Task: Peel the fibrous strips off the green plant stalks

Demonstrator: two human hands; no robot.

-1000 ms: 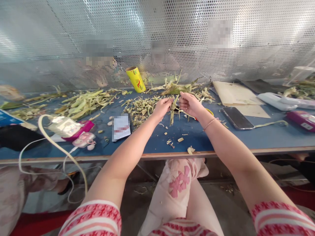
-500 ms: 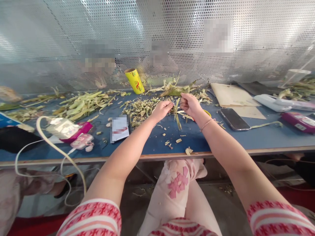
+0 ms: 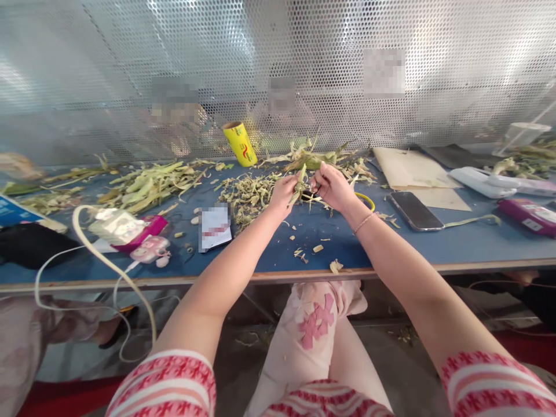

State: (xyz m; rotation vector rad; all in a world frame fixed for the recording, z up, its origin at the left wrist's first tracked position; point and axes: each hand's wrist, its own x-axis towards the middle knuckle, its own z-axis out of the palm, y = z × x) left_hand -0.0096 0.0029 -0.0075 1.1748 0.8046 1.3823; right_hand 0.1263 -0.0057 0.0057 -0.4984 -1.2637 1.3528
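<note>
My left hand [image 3: 284,193] and my right hand [image 3: 332,186] meet over the middle of the blue table [image 3: 434,246], both pinching one green-yellow plant stalk [image 3: 300,180] that stands up between the fingers. Something dark shows under my right fingers; what it is cannot be told. Just left of the hands lies a heap of dried trimmings [image 3: 247,193]. Behind them lies a pile of leafy stalks [image 3: 319,157]. A yellow ring [image 3: 366,200] peeks out under my right wrist.
A yellow roll [image 3: 240,143] leans at the back by the perforated metal screen [image 3: 278,63]. Peeled stalks [image 3: 150,182] lie at left, near a charger with white cable [image 3: 110,226] and a card [image 3: 215,226]. A phone [image 3: 410,209], brown paper [image 3: 412,168] and a white case [image 3: 480,180] lie right.
The stalk hung down from my hands before; now it is turned upright. My hands have drawn closer together and slightly toward the back.
</note>
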